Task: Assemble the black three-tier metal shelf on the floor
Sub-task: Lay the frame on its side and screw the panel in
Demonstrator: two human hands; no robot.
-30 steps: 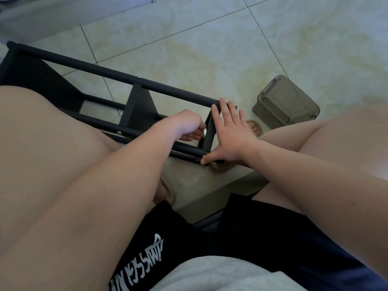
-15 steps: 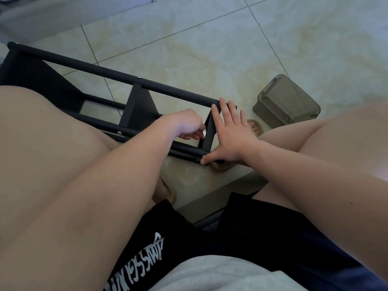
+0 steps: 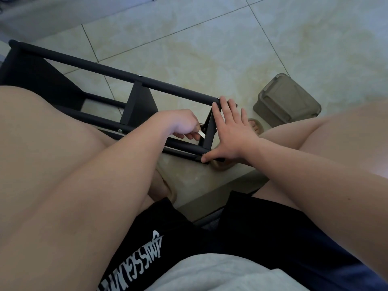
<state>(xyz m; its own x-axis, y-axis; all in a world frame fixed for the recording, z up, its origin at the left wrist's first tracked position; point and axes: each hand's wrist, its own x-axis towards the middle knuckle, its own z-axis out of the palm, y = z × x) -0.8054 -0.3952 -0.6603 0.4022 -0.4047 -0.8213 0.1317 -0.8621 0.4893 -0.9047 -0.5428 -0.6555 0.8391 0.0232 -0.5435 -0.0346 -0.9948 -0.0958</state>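
The black metal shelf lies on its side on the tiled floor between my knees, its long tubes running from upper left to lower right. My right hand lies flat with spread, straight fingers against the shelf's end panel, thumb on the end of the near tube. My left hand reaches inside the frame next to that panel and pinches a small silver tool against its inner face. What the tool's tip touches is hidden.
A greyish-brown lidded plastic box sits on the floor just right of the shelf end. My sandalled foot shows behind my right hand. My bare knees fill the left and right sides. Pale tiles stretch beyond the shelf.
My left hand has turned slightly at the end panel, and the silver tool now shows below its fingers. My right hand and the shelf have stayed put.
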